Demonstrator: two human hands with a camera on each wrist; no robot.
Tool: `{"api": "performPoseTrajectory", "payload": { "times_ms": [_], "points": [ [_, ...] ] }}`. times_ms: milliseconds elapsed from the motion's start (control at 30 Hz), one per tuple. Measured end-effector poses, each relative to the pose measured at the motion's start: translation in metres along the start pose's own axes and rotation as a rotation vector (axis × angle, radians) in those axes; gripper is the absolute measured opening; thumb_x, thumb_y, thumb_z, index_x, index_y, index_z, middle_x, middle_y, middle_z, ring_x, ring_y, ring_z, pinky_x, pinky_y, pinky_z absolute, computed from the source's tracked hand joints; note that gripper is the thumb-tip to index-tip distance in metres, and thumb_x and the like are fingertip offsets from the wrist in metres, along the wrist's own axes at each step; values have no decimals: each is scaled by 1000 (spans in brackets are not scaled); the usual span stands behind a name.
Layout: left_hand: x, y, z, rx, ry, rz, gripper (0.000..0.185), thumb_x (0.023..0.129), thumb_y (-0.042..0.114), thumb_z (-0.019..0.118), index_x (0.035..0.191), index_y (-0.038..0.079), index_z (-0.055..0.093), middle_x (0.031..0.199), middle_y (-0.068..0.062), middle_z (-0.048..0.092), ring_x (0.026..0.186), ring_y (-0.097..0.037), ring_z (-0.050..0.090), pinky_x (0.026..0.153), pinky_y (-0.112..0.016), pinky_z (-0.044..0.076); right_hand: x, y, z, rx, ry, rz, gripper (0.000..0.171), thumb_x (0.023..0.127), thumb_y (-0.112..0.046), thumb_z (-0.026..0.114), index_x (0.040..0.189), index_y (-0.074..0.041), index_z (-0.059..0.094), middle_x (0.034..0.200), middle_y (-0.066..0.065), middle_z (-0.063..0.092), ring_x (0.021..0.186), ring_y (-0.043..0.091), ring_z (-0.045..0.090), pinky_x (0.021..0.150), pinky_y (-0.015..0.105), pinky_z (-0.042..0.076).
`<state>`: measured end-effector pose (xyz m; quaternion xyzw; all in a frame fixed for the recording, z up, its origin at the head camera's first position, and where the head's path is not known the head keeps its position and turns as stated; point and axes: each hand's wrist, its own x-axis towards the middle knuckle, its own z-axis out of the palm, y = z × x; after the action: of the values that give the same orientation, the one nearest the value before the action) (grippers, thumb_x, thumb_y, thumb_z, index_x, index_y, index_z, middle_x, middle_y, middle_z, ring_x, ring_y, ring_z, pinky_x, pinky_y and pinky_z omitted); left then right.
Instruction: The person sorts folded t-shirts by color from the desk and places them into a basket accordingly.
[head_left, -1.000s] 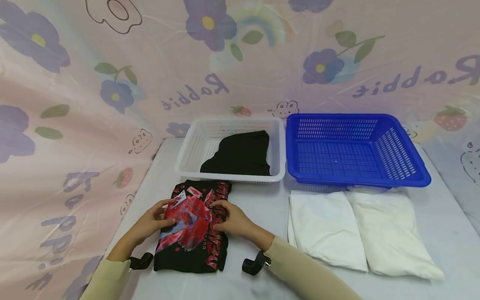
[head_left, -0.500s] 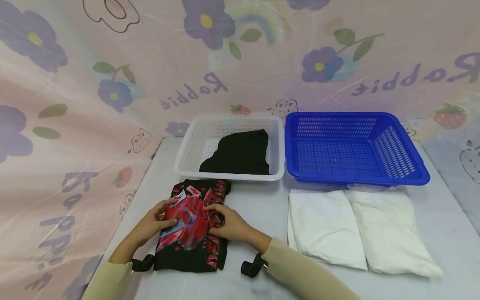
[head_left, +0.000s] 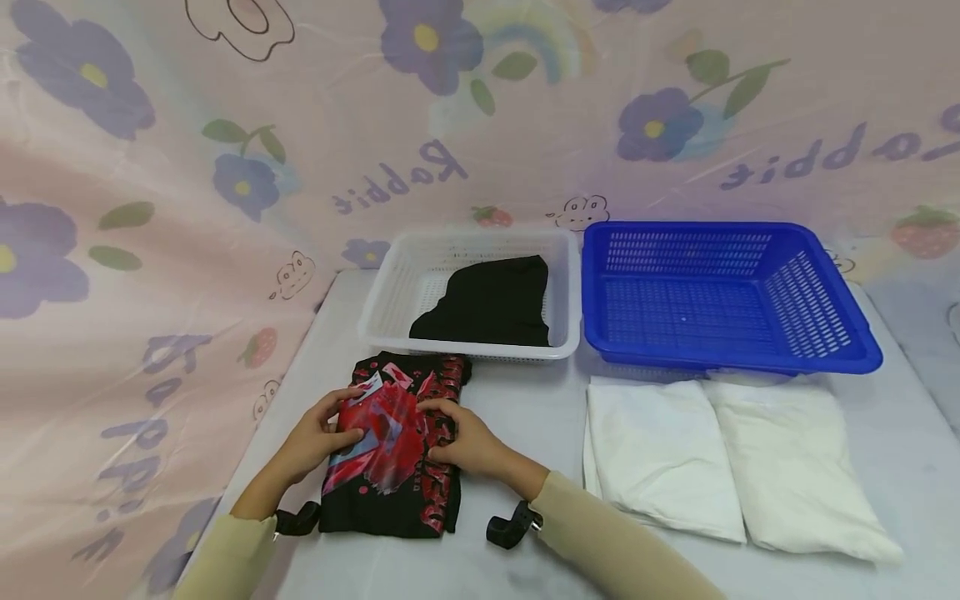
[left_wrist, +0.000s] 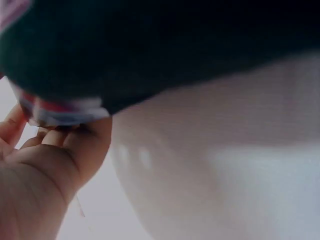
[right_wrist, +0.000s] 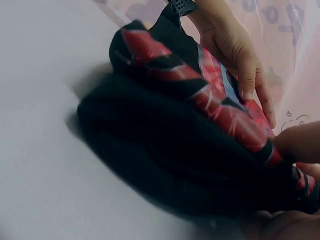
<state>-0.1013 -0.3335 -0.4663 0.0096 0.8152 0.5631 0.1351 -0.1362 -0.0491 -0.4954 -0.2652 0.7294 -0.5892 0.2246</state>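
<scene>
Left hand point(head_left: 321, 435) sits on the left edge of the folded black T-shirt w/ red print point(head_left: 393, 446), fingers laid over the fabric and thumb tucked under the edge in the left wrist view, so it's pinching that side. Right hand point(head_left: 467, 443) is on the shirt's right half, fingers curled onto the print and gripping the cloth. The shirt lies flat on the tabletop point(head_left: 525, 417) directly under and between both hands, near the person's body.

Just beyond the hands is a white basket point(head_left: 378, 321) w/ a black garment point(head_left: 491, 304) in it. Right of that, a blue basket point(head_left: 847, 346). Well to the right of the right hand lie two folded white cloths point(head_left: 720, 467), side by side and touching, in front of the blue basket.

To do this bit well, I'd say: keep both sides held evenly so the fold doesn't slide open, get fingers fully under each edge before any lift, and keep the bundle level so the layers stay stacked.

Hard to make out: left wrist view is mostly blur, only a thumb, fingertips and the dark underside of the shirt. Right wrist view shows the shirt close and soft-focused, and the right hand's own fingers are cut off at the frame's lower right. How far the right fingers go under the cloth, can't tell. Both forearms run off the bottom of the head view.
</scene>
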Motion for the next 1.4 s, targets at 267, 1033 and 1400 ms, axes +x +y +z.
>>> {"api": "performPoseTrajectory", "payload": {
  "times_ms": [267, 1033, 1400],
  "points": [
    [-8, 17, 4, -6, -3, 30, 63, 87, 7, 69, 142, 9, 38, 131, -23, 39, 69, -11, 62, 59, -27, 56, -13, -16, -7, 72, -20, -31, 62, 81, -1, 70, 137, -18, 50, 122, 6, 63, 92, 9, 62, 77, 23, 50],
    [-31, 61, 26, -6, -13, 120, 61, 88, 6, 69, 140, 11, 38, 129, -14, 39, 81, -17, 67, 68, -33, 59, -63, -61, -33, -98, -8, -93, 65, 80, -6, 69, 138, -25, 46, 131, -4, 56, 108, 12, 57, 88, 29, 48],
    [-34, 102, 36, -29, 11, 236, 61, 88, 0, 67, 140, 8, 38, 128, -7, 41, 88, -16, 68, 70, -32, 59, -78, -103, -69, -107, -29, -177, 69, 80, -2, 69, 140, -23, 44, 135, 2, 54, 104, 15, 59, 77, 26, 55]
  ]
}}
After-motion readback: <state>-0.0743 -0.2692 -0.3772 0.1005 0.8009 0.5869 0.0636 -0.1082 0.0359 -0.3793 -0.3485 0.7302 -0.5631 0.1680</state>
